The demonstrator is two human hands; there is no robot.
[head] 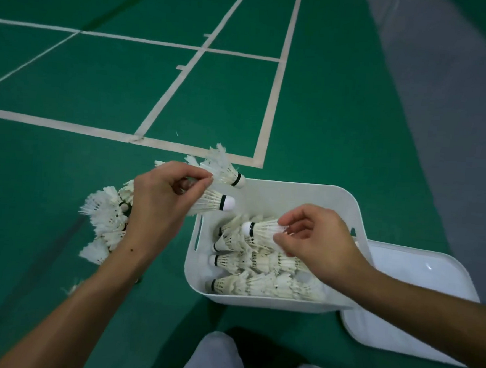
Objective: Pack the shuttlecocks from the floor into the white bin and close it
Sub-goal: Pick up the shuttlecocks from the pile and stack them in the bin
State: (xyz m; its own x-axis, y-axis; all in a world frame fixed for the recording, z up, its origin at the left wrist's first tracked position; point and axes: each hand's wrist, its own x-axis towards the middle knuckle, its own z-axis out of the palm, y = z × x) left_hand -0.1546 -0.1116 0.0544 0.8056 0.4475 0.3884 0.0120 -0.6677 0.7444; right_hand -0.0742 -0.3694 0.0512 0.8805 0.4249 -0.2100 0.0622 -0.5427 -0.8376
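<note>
A green badminton court floor [105, 82] crossed by pale painted lines fills the frame, with a grey strip of flooring [456, 112] down the upper right. At lower centre the white plastic bin [298, 196] holds rows of white feathered shuttlecocks [258, 282], its white lid [419, 282] beside it at right and a loose pile of shuttlecocks [104, 217] on the floor at left. The left hand [160, 201] pinches two shuttlecocks [221, 188] by the feathers at the bin's far left corner, while the right hand [318, 241] pinches one shuttlecock [261, 228] over the bin.

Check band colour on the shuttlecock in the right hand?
Black band round the white cork; head view shows it.
</note>
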